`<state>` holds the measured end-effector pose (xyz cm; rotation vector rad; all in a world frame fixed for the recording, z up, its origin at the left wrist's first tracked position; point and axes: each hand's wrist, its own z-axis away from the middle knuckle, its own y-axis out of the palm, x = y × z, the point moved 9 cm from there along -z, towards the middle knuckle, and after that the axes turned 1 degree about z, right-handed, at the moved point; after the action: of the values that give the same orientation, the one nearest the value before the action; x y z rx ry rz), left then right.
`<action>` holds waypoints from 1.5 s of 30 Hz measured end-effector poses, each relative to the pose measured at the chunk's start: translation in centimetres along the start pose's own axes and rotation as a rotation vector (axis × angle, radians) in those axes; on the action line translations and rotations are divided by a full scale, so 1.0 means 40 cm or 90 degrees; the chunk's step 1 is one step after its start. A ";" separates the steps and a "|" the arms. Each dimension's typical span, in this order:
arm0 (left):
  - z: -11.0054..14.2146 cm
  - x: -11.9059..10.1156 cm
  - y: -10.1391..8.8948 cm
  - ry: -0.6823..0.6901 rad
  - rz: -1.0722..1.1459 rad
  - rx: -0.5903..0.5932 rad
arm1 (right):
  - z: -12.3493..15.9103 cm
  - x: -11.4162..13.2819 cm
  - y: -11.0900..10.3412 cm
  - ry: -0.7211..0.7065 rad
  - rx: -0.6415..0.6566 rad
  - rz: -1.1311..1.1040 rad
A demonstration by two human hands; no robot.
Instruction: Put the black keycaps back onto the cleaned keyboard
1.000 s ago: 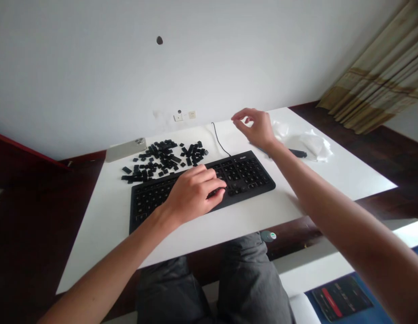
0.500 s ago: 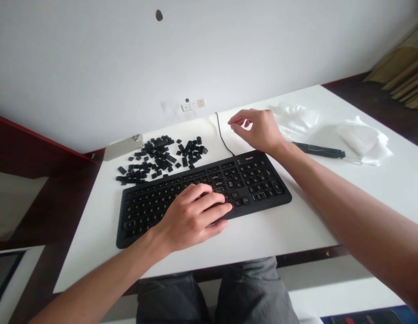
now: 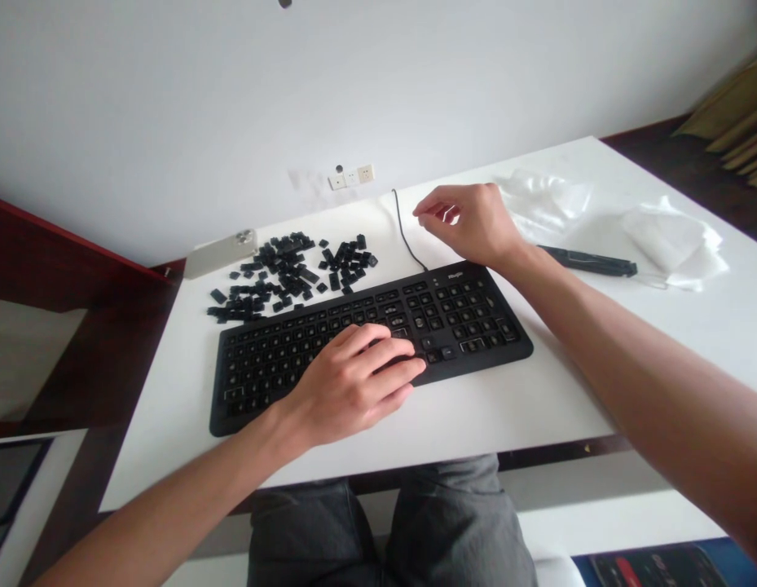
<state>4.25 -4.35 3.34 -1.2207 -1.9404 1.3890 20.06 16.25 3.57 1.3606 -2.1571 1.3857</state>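
Observation:
A black keyboard lies slanted on the white table, most of its keycaps off and the key sockets bare. A few keycaps sit in the arrow-key area. Across the keyboard's lower middle rests my left hand, open, fingers stretched to the right with the tips beside those keycaps. My right hand is raised past the keyboard's back edge, near its cable. Its thumb and fingertips are pinched together; whatever they hold, if anything, is too small or hidden to make out.
Loose black keycaps lie piled behind the keyboard, beside a phone. To the right are a black strip-like object and crumpled white plastic bags. Wall sockets sit above the table's back edge.
The camera view has shifted slightly, so the table sits higher. My left hand stays on the keyboard, its thumb closer to the fingers. My right hand keeps its pinch in about the same place.

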 end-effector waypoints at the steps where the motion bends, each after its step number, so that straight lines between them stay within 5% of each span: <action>1: 0.001 0.002 0.000 -0.001 -0.001 0.001 | 0.000 0.000 0.000 0.002 0.001 0.003; 25: 0.001 0.008 0.010 -0.019 0.002 0.020 | 0.004 -0.006 0.012 0.014 0.027 0.000; 45: -0.032 0.026 0.018 -0.085 0.109 -0.086 | 0.010 0.030 0.027 0.000 0.060 -0.002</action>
<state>4.98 -2.74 3.05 -1.4195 -2.0918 1.4778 18.66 15.37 3.48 1.3951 -2.1137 1.5035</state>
